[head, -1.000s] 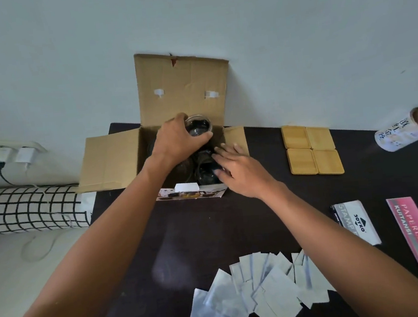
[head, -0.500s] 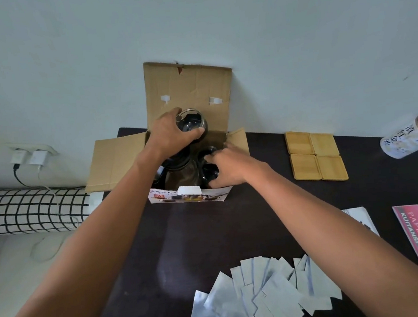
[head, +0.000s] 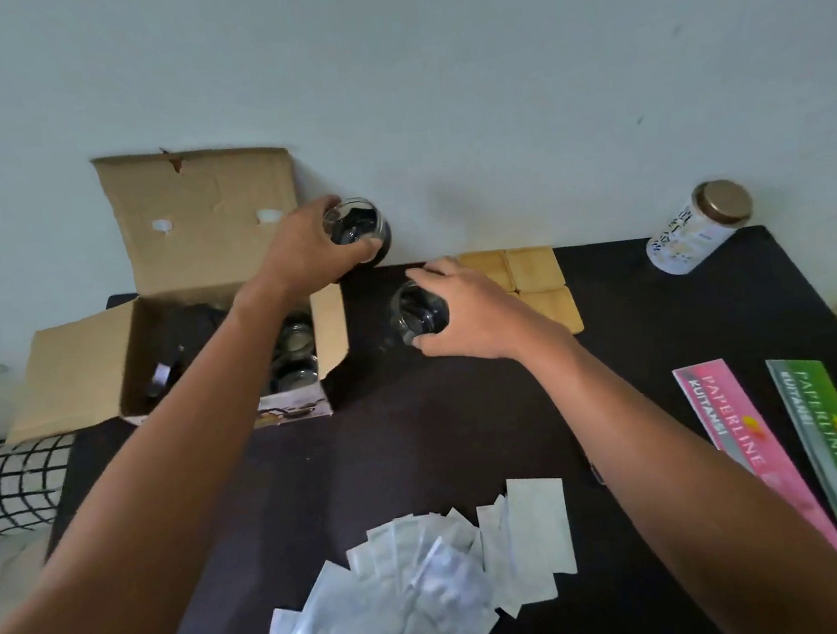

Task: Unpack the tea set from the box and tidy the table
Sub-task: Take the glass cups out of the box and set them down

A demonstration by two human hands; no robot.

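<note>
An open cardboard box (head: 75,363) stands at the back left of the dark table (head: 419,445), its flaps spread. More glass cups (head: 294,337) and a dark item sit inside it. My left hand (head: 314,253) grips a clear glass cup (head: 358,227) held above the table's back edge, just right of the box. My right hand (head: 467,311) grips a second glass cup (head: 418,314) low over the table between the box and the wooden coasters (head: 536,273).
Several silver sachets (head: 433,573) lie scattered at the front. A pink receipt book (head: 750,447) and a green one (head: 833,454) lie on the right. A white jar with a brass lid (head: 696,228) stands at the back right. A checked cushion (head: 5,484) is off the table's left.
Both hands have come out of the box to the right, each carrying a glass cup. The view has shifted to the right and slightly closer.
</note>
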